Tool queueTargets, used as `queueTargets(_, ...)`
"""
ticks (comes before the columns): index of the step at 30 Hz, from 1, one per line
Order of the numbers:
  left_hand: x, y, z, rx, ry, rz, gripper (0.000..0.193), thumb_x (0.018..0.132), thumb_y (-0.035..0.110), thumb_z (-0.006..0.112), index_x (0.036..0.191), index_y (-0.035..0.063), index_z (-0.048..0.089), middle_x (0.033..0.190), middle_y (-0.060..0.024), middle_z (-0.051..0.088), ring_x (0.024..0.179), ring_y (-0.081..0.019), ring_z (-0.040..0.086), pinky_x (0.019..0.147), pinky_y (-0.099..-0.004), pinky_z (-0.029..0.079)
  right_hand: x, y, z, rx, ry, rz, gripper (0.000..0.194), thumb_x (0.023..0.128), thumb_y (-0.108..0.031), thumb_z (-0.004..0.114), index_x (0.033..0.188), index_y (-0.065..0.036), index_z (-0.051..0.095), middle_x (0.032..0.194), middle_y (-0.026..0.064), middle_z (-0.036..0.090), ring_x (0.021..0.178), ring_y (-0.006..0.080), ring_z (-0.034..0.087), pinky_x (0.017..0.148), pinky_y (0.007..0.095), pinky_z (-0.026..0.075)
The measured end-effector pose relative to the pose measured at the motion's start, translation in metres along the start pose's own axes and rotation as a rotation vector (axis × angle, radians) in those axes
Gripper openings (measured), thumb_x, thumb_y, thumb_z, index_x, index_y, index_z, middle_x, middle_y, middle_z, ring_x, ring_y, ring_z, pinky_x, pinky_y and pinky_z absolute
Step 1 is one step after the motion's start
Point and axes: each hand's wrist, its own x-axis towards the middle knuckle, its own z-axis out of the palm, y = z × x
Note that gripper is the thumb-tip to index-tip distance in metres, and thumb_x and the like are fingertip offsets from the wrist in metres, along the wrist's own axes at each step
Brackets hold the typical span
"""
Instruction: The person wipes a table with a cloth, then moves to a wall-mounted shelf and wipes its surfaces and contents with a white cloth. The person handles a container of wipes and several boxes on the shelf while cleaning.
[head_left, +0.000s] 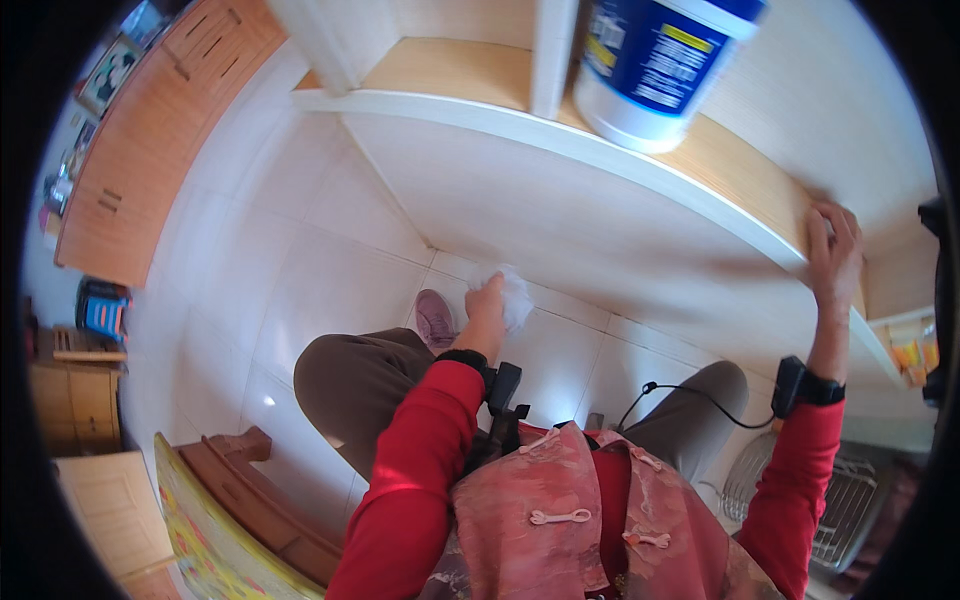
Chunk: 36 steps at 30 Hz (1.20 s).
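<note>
Low before me, my left hand (486, 304) grips a crumpled white wipe or thin plastic, translucent-looking (516, 300), above the tiled floor. My right hand (834, 255) rests on the wooden shelf board (750, 176) at its front edge, fingers curled. A small pale patch shows between those fingers; whether it is a held thing is unclear. On the same shelf, left of my right hand, stands a white plastic tub with a blue label (652, 71); the label bears writing and the tub's top is cut off by the view.
An upright divider (551, 60) splits the shelf. A wooden cabinet (150, 142) runs along the left. At lower left is a brown wooden furniture piece (240, 487) with a yellow patterned cover (202, 532). A wire rack (847, 502) stands at lower right, and a black cable (705, 397) loops near my right wrist.
</note>
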Motion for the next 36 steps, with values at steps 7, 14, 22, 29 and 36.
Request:
queueTargets(7, 0.065, 0.083, -0.064, -0.070, 0.364, 0.136, 0.081, 0.080, 0.039, 0.076, 0.134, -0.0106, 0.043, 0.133, -0.0292, 0.055, 0.118, -0.0386, 0.059, 0.098, -0.0437, 0.049, 0.001, 0.011, 0.001, -0.031, 0.007, -0.095, 0.020, 0.096, -0.017, 0.056, 0.105, -0.002, 0.066, 0.112, 0.0151, 0.065, 0.104, 0.0327, 0.060, 0.091, 0.0401, 0.047)
queueTargets(14, 0.055, 0.129, -0.067, -0.344, 0.325, 0.191, 0.076, 0.083, 0.036, 0.075, 0.137, -0.0054, 0.040, 0.131, -0.0247, 0.055, 0.111, -0.0366, 0.061, 0.095, -0.0438, 0.050, -0.001, 0.013, 0.003, -0.013, -0.075, 0.016, 0.023, 0.099, -0.017, 0.052, 0.109, -0.002, 0.065, 0.114, 0.0124, 0.064, 0.104, 0.0266, 0.059, 0.085, 0.0350, 0.049)
queueTargets(22, 0.004, 0.182, -0.046, -0.513, 0.196, 0.206, 0.078, 0.083, 0.033, 0.075, 0.141, -0.0030, 0.037, 0.138, -0.0206, 0.049, 0.119, -0.0323, 0.054, 0.096, -0.0434, 0.049, -0.001, 0.010, 0.003, -0.029, -0.050, -0.021, 0.022, 0.098, -0.016, 0.051, 0.108, -0.003, 0.064, 0.109, 0.0141, 0.064, 0.103, 0.0318, 0.058, 0.090, 0.0407, 0.046)
queueTargets(29, -0.029, 0.245, -0.080, -0.336, 0.047, 0.455, 0.061, 0.086, 0.028, 0.074, 0.132, -0.0025, 0.048, 0.121, -0.0156, 0.060, 0.105, -0.0286, 0.062, 0.086, -0.0419, 0.054, -0.002, 0.002, 0.004, -0.008, -0.032, -0.048, 0.020, 0.098, -0.016, 0.051, 0.105, -0.003, 0.064, 0.107, 0.0134, 0.064, 0.102, 0.0322, 0.058, 0.090, 0.0406, 0.045)
queueTargets(36, -0.060, 0.295, -0.090, 0.026, 0.241, 0.728, 0.059, 0.082, 0.029, 0.076, 0.122, -0.0031, 0.047, 0.120, -0.0228, 0.060, 0.105, -0.0325, 0.063, 0.089, -0.0421, 0.051, -0.003, -0.002, 0.001, -0.042, -0.022, -0.077, 0.019, 0.098, -0.016, 0.051, 0.104, -0.002, 0.064, 0.107, 0.0133, 0.064, 0.102, 0.0326, 0.058, 0.092, 0.0408, 0.044)
